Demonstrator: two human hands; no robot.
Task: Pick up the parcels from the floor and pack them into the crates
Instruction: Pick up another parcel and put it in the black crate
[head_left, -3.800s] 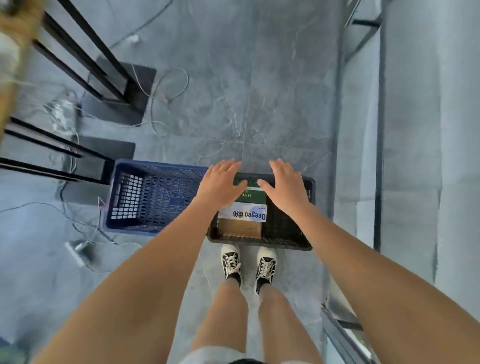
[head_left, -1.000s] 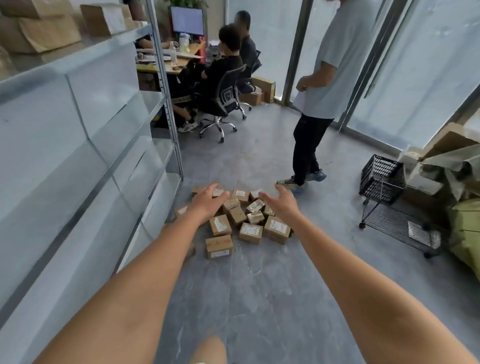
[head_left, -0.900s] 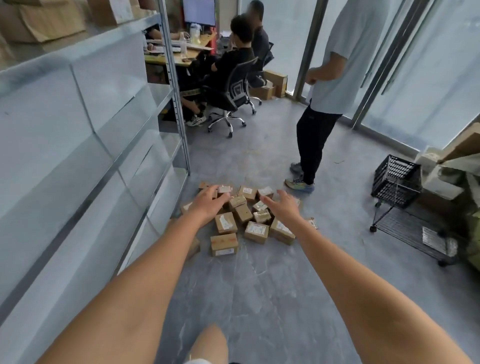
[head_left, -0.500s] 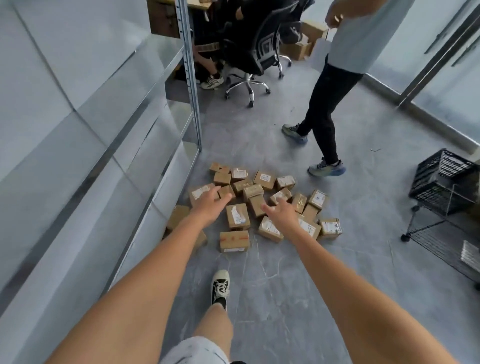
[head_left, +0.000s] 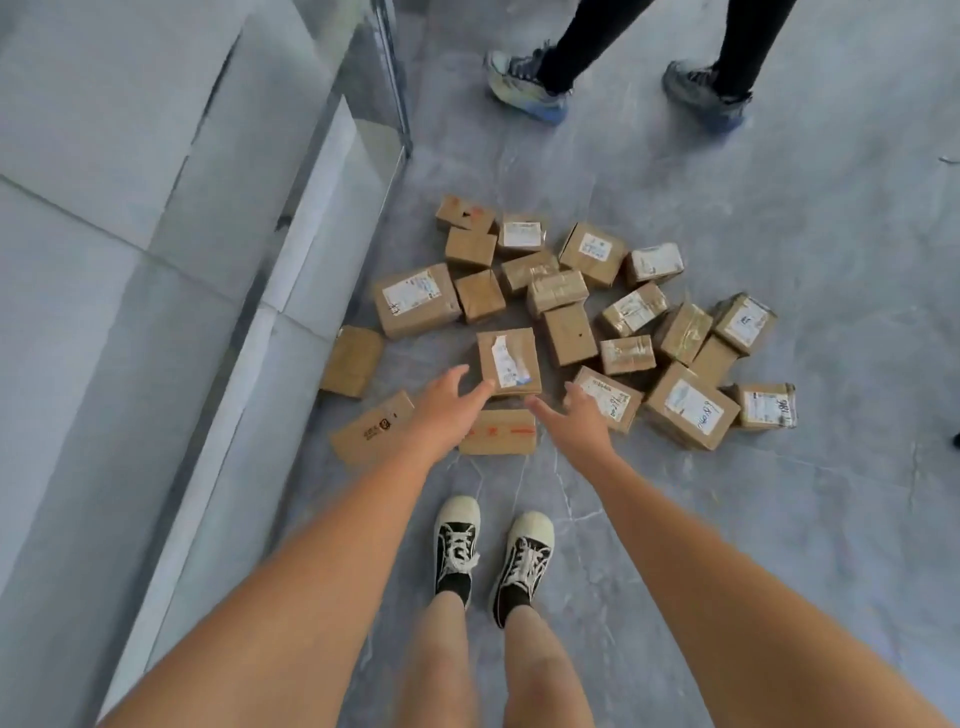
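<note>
Our hands over the parcel heap

Our left hand (head_left: 447, 410) and right hand (head_left: 576, 423) reach out with each grip wide, holding nothing, flanking the red-taped parcel (head_left: 497, 432) on the floor (head_left: 779, 519). The torn-label parcel (head_left: 509, 359) lies just beyond our fingertips. The shelving edge (head_left: 291, 291) runs close left; bare floor spreads right.

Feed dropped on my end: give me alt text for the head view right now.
Both bare hands, left hand and right hand, reach open-fingered toward a scattered pile of cardboard parcels on the grey floor, holding nothing. A bystander's shoes stand beyond the pile.
</note>
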